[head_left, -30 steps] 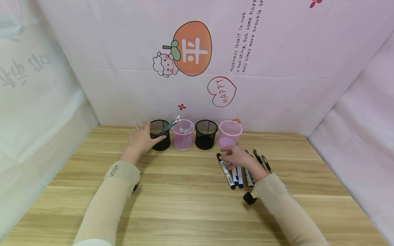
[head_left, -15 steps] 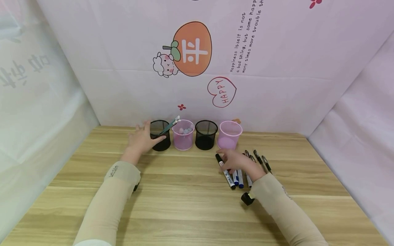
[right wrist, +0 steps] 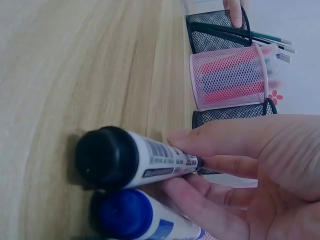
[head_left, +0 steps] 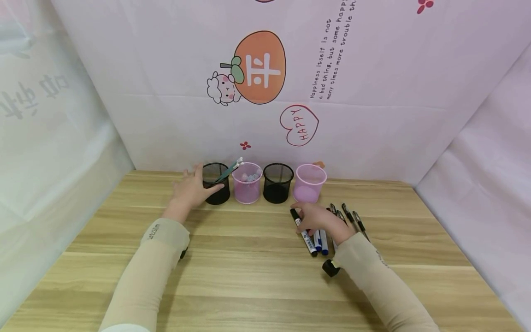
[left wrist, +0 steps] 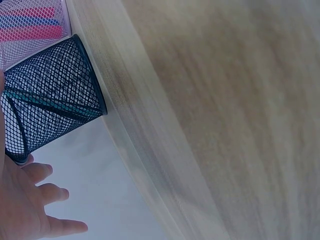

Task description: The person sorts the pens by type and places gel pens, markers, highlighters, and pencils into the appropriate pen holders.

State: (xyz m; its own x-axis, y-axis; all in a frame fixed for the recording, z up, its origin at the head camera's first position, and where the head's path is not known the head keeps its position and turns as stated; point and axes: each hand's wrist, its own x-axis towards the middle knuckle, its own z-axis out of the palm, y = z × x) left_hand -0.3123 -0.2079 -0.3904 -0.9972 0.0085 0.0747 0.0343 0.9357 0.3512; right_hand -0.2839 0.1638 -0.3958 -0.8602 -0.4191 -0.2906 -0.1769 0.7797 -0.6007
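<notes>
At the left end of the row, my left hand (head_left: 188,190) rests against a black mesh pen cup (head_left: 217,196), thumb across its front and the other fingers spread near the rim. Green pencils (right wrist: 270,38) with pale ends lean out of that cup. On the right, my right hand (head_left: 318,217) pinches a black-capped marker (right wrist: 160,157) between thumb and fingers, partway along its barrel. The marker (head_left: 308,242) lies slanted close over the table. Right beside it is a blue-capped marker (right wrist: 127,215), close to my fingers.
A pink mesh cup (head_left: 247,192) with red and blue pens stands beside the left black one. Another black cup (head_left: 276,191) and a pink cup (head_left: 308,189) continue the row along the back wall. Black pens (head_left: 359,221) lie right of my right hand.
My right hand has shifted slightly left and down and now holds the black-capped marker, whose cap end has moved a little left. The left hand stays at its cup.
</notes>
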